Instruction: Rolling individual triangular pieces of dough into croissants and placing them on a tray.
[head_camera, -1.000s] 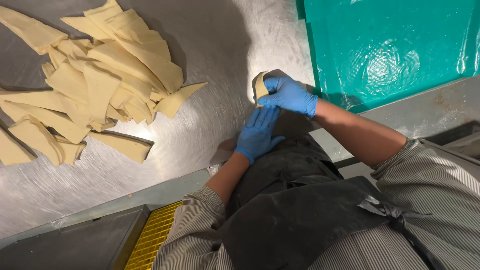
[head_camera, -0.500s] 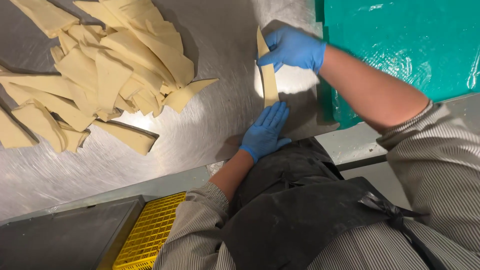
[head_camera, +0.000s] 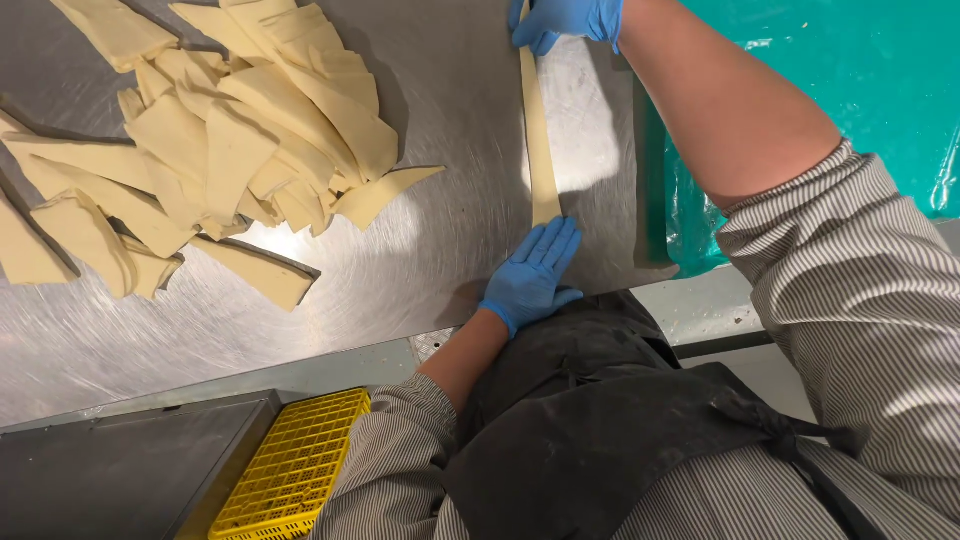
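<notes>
A long thin strip of pale dough (head_camera: 539, 140) lies stretched along the steel table (head_camera: 450, 220). My left hand (head_camera: 532, 275), in a blue glove, lies flat with its fingers pressing the strip's near end. My right hand (head_camera: 565, 20), also blue-gloved, pinches the far end at the top edge of the view; part of it is cut off. My forearm runs down to a striped sleeve, over a dark apron.
A heap of triangular dough pieces (head_camera: 230, 140) covers the table's left side. A teal plastic-covered surface (head_camera: 850, 90) lies to the right. A yellow perforated crate (head_camera: 295, 465) and a grey tray (head_camera: 120, 470) sit below the table's front edge.
My right hand has moved away from me, drawing a rolled dough piece out into a long strip. My left hand stays on the near end.
</notes>
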